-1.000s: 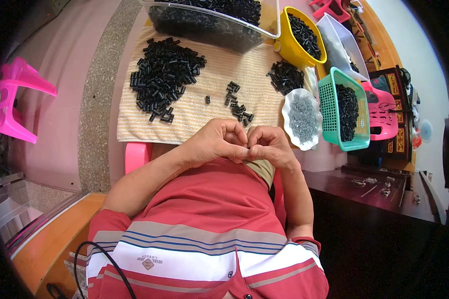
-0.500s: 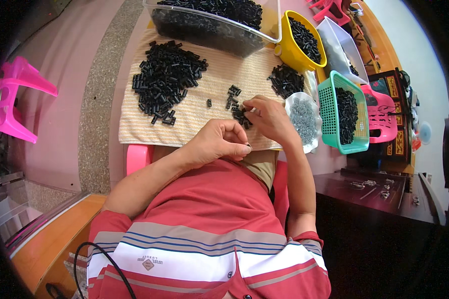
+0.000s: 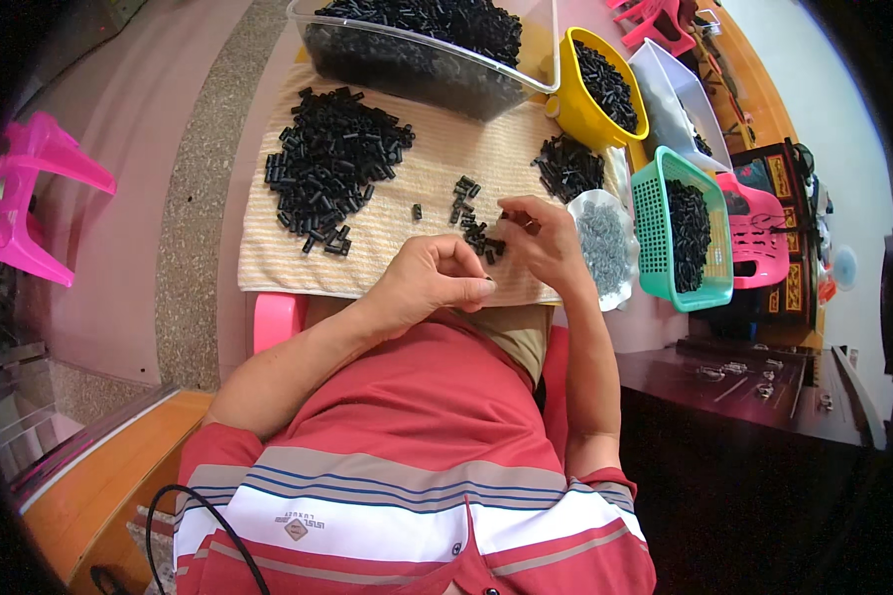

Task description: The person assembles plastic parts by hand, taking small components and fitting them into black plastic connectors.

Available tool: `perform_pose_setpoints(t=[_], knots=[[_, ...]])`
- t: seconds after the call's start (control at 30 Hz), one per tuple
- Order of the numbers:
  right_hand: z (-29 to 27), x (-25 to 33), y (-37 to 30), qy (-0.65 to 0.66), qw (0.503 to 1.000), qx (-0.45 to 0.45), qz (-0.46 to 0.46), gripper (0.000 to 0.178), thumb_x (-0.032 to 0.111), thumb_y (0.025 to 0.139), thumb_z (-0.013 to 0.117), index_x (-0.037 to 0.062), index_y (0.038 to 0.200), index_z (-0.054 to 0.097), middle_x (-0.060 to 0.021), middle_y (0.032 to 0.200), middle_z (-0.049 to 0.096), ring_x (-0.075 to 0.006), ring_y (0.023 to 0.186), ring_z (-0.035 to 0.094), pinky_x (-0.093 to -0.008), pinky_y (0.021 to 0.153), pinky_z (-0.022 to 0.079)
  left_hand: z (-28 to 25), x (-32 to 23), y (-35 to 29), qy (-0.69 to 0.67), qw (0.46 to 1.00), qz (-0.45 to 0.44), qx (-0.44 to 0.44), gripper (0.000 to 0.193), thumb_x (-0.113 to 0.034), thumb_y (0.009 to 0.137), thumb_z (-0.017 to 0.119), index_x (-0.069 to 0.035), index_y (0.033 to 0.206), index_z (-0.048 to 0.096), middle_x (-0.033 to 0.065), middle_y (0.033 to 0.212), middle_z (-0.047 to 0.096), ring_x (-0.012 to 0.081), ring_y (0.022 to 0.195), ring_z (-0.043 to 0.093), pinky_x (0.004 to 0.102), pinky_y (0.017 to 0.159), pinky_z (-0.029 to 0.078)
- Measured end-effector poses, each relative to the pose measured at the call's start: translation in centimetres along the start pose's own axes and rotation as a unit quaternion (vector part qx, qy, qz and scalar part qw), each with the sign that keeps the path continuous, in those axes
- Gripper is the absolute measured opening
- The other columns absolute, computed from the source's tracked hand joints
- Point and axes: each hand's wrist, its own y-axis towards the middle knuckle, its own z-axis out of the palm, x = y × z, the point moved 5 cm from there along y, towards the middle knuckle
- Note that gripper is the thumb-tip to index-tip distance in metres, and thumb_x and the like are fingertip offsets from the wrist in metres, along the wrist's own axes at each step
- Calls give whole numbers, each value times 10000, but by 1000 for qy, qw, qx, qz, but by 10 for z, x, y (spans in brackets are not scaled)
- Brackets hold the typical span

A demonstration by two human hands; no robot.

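Observation:
My left hand [image 3: 429,283] is closed in a pinch above the near edge of a striped towel [image 3: 397,223]. A tiny dark piece, mostly hidden, shows at its fingertips. To its right, my right hand [image 3: 546,243] hovers with thumb and forefinger curved and apart. Its fingertips are beside a small cluster of short black tubes [image 3: 478,241] on the towel. Several more black tubes [image 3: 463,198] lie just beyond, and a single black tube [image 3: 418,211] sits to their left. A large heap of black tubes [image 3: 332,164] covers the towel's left side.
A clear bin [image 3: 417,69] of black tubes stands at the back. A dark heap [image 3: 569,165], a white dish [image 3: 605,248] of small clear or silvery pieces, a yellow tub [image 3: 577,89], a white bin [image 3: 665,94] and a green basket [image 3: 655,233] line the right. A pink stool [image 3: 45,203] stands left.
My right hand has drawn slightly right and back from the cluster, uncovering more black tubes. The left hand remains pinched in nearly the same place.

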Motion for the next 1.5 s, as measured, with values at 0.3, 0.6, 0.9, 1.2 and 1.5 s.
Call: perform_pose_setpoints(t=[0.3, 0.6, 0.9, 1.2, 1.5], knots=[[-3, -7, -29, 292, 956, 17, 26, 161, -3, 831, 743, -23, 981, 687, -38, 858, 699, -99, 778, 663, -224, 694, 529, -5, -3, 1, -8, 999, 23, -40, 123, -31, 858, 728, -22, 903, 614, 56, 820, 681, 109, 724, 644, 243, 666, 532], [7, 9, -37, 362, 928, 81, -9, 185, 5, 765, 807, -17, 915, 701, -44, 879, 692, -97, 815, 641, -231, 724, 510, -5, -7, 3, 76, 993, 75, -44, 133, -4, 846, 728, -20, 912, 614, 46, 847, 684, 100, 774, 652, 233, 709, 533], [7, 20, -39, 316, 943, 97, -45, 171, -14, 760, 799, -15, 901, 702, -52, 877, 689, -103, 815, 634, -233, 719, 499, -3, -8, 0, 115, 989, 89, -43, 145, -1, 831, 743, -24, 911, 625, 18, 864, 671, 78, 802, 637, 226, 717, 526], [8, 23, -42, 273, 953, 117, -61, 173, -35, 726, 815, -22, 857, 701, -78, 852, 691, -135, 794, 642, -262, 697, 510, -1, -11, -3, 202, 973, 99, -56, 140, -15, 823, 755, -33, 879, 627, 0, 831, 658, 57, 768, 608, 213, 674, 499], [20, 9, -48, 358, 900, 177, 174, 122, -65, 779, 755, -61, 889, 701, -86, 848, 703, -143, 771, 679, -225, 693, 538, 5, -15, -10, 306, 936, 152, -82, 142, -22, 826, 754, -20, 836, 612, 11, 785, 657, 55, 742, 612, 215, 634, 500]])
